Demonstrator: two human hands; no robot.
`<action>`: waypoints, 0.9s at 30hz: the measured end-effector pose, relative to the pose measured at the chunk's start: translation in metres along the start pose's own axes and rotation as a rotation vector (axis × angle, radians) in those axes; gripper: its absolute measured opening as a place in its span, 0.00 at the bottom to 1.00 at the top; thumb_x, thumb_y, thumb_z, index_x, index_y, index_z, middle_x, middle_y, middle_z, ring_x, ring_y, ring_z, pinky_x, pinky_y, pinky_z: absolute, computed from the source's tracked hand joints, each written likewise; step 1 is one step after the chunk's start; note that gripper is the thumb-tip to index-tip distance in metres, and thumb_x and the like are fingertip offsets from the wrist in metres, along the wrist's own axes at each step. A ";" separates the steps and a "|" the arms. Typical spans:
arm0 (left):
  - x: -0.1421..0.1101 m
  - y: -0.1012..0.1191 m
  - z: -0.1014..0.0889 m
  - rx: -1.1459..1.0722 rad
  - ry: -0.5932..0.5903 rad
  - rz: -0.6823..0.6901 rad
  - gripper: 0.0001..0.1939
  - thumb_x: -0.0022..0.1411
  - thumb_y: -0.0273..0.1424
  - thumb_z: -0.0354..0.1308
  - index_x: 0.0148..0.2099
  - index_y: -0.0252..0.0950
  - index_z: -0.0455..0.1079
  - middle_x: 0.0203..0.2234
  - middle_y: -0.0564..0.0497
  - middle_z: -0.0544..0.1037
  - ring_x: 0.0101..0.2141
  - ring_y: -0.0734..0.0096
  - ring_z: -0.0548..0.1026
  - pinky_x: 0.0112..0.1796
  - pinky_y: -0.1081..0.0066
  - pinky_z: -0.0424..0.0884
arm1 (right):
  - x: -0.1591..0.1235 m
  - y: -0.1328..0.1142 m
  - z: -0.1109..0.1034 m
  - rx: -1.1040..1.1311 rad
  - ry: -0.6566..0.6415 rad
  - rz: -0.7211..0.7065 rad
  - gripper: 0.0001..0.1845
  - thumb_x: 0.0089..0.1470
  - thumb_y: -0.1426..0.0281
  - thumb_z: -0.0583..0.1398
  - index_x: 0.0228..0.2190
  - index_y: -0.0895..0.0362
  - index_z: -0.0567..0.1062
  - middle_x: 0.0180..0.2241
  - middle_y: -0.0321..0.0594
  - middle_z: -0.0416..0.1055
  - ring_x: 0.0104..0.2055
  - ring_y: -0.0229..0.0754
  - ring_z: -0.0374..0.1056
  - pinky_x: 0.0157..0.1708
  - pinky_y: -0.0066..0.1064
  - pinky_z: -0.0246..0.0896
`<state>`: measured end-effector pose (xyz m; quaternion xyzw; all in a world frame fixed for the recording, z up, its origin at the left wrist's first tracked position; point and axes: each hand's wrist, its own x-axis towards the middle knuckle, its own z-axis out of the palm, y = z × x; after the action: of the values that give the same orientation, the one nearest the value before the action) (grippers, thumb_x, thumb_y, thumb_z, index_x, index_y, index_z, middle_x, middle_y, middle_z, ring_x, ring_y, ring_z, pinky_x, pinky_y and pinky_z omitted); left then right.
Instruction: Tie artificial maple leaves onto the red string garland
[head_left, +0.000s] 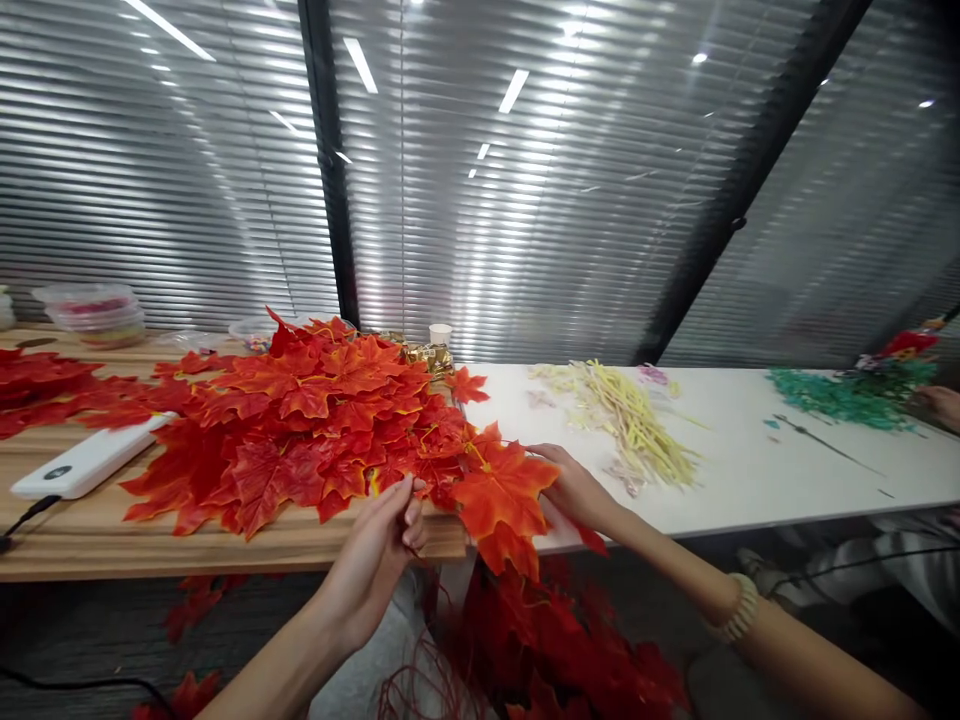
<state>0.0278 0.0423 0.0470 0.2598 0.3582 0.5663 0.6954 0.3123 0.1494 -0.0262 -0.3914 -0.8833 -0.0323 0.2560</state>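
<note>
A large heap of red-orange artificial maple leaves lies on the wooden table. My left hand is at the heap's front edge, its thumb and fingers pinched together; whatever they hold is too small to make out. To its right, my right hand grips an orange-red maple leaf over the gap between the tables. That leaf hides part of the right fingers. Below, more red leaves hang or lie under the table edge, beside thin red cords.
A white power bank with a black cable lies at left. Plastic tubs and a paper cup stand behind. Yellow strips and teal pieces lie on the white table; another person's hand is at far right.
</note>
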 end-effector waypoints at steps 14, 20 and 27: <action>0.005 0.000 -0.039 -0.045 0.021 -0.034 0.07 0.64 0.30 0.57 0.34 0.32 0.69 0.19 0.59 0.60 0.19 0.81 0.58 0.21 0.79 0.62 | -0.003 -0.006 0.032 -0.006 -0.010 0.111 0.12 0.62 0.71 0.57 0.47 0.59 0.71 0.47 0.44 0.70 0.49 0.45 0.68 0.48 0.44 0.66; 0.008 -0.002 -0.057 -0.028 0.100 -0.075 0.09 0.66 0.27 0.52 0.34 0.31 0.70 0.18 0.58 0.59 0.17 0.82 0.57 0.19 0.80 0.61 | -0.009 0.008 0.029 -0.010 0.026 0.126 0.11 0.62 0.69 0.57 0.45 0.59 0.72 0.47 0.44 0.71 0.48 0.45 0.68 0.49 0.45 0.65; 0.013 0.004 -0.061 0.108 0.089 -0.162 0.08 0.64 0.24 0.52 0.36 0.30 0.72 0.21 0.55 0.64 0.20 0.78 0.62 0.23 0.78 0.66 | -0.005 0.034 0.029 0.051 0.033 0.178 0.12 0.62 0.68 0.57 0.46 0.58 0.72 0.49 0.44 0.69 0.50 0.45 0.67 0.50 0.45 0.64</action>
<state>-0.0223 0.0530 0.0103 0.2418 0.4384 0.4991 0.7073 0.3267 0.1775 -0.0587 -0.4612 -0.8411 0.0067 0.2825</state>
